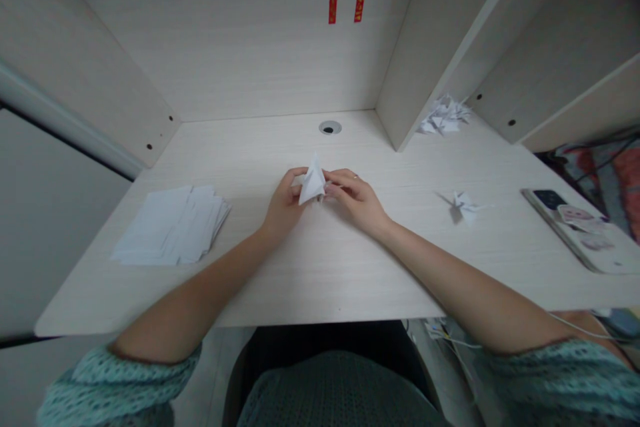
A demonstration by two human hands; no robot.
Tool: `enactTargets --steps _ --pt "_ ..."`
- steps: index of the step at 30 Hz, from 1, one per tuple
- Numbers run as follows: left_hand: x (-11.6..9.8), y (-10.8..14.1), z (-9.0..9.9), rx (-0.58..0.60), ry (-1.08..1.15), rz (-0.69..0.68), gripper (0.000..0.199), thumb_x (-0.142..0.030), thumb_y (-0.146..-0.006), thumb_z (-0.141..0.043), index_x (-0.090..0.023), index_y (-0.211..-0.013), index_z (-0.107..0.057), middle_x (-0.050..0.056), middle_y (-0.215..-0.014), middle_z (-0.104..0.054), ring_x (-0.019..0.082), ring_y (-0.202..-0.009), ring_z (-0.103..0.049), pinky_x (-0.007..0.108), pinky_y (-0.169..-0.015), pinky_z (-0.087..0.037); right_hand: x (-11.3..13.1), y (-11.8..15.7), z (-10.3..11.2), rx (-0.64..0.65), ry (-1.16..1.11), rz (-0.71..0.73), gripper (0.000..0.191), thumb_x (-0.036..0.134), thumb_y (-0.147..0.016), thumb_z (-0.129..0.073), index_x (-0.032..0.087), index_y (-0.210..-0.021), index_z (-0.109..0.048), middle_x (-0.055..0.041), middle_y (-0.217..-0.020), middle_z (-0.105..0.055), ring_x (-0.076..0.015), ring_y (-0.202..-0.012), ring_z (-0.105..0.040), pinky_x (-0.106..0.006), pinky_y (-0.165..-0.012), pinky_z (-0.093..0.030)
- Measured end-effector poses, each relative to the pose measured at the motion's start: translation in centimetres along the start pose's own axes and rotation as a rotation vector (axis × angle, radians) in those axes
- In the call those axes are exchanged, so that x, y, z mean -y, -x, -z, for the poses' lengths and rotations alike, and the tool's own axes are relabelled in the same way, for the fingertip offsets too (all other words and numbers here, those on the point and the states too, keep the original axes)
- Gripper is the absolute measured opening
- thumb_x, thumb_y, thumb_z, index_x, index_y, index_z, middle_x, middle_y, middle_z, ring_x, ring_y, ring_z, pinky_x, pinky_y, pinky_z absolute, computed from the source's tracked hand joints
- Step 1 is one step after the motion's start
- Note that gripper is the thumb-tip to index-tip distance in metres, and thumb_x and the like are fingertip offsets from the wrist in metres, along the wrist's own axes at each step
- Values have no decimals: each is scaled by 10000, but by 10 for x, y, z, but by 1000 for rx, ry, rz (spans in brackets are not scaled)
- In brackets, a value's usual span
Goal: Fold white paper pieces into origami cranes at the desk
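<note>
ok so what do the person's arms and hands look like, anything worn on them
The left sleeve and right sleeve are teal, loosely knitted with small holes, and bunched up near the elbows. The left hand and right hand are gloveless, with no watch showing. A small glint on the right hand may be a ring.

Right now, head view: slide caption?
Left hand and right hand hold folded paper over the desk, paper stack at left, phone at right.
</note>
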State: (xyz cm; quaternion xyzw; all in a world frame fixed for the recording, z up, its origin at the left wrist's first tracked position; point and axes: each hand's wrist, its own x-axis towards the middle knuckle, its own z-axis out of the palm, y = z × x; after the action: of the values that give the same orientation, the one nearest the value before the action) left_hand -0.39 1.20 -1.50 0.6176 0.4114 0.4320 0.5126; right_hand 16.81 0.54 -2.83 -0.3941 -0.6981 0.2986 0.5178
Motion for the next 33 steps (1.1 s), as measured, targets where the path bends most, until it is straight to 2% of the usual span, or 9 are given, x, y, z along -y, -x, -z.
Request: enactTargets --steps 3,5,10,16,20,25,28,33 --pt "-1 3 0 33 -40 -5 558 -310 -768 -653 -173 -1241 -391 17 -801 -731 167 -725 -690 290 -732 -527 -3 -1 -2 57 -140 -104 265 443 -829 -616 241 -942 -744 -64 -923 -693 -180 -932 -627 -341 -844 -508" --pt "0 4 0 77 -54 -14 551 -298 -796 -615 -170 -1273 -372 44 -880 -735 167 -738 -699 304 -756 -536 -2 -1 -3 68 -199 -145 241 446 -794 -655 246 -884 -755 -56 -913 -698 -175 -911 -631 -344 -844 -505" --pt "3 7 1 110 -133 -57 532 -311 -838 -557 -188 -1325 -381 73 -1007 -726 179 -788 -713 318 -772 -547 3 1 -4 77 -308 -208 223 407 -743 -715 244 -888 -758 -57 -944 -704 -169 -889 -638 -334 -798 -520" --pt "1 9 4 43 -403 -50 596 -315 -819 -596 -241 -1381 -412 36 -904 -746 193 -745 -711 274 -688 -538 5 1 -4 135 -455 -281 244 376 -725 -732 232 -922 -756 -51 -936 -718 -155 -775 -659 -347 -762 -544" --pt "0 9 5 0 -547 -42 580 -282 -817 -593 -251 -1376 -439 -6 -812 -738 171 -702 -694 253 -681 -514 3 3 -5 92 -338 -239 239 394 -752 -700 225 -907 -765 -44 -858 -736 -165 -785 -660 -324 -771 -521" --pt "4 8 3 -62 -620 -71 626 -237 -836 -562 -266 -1428 -360 -10 -879 -714 145 -739 -652 252 -716 -497 0 7 -6 32 -188 -235 246 403 -800 -645 241 -943 -763 -17 -846 -755 -179 -765 -671 -297 -721 -505" --pt "4 7 2 -122 -655 -198 628 -307 -842 -586 -274 -1426 -357 23 -982 -675 142 -819 -621 270 -772 -498 1 8 -5 -20 -80 -242 294 435 -828 -598 234 -974 -756 -5 -817 -756 -180 -709 -668 -291 -666 -504" --pt "-2 7 0 -188 -651 -439 529 -402 -775 -679 -273 -1271 -551 64 -1187 -612 177 -1067 -587 330 -931 -482 7 9 -1 -94 137 -154 282 416 -853 -575 235 -964 -759 -23 -838 -764 -180 -677 -672 -291 -651 -502"
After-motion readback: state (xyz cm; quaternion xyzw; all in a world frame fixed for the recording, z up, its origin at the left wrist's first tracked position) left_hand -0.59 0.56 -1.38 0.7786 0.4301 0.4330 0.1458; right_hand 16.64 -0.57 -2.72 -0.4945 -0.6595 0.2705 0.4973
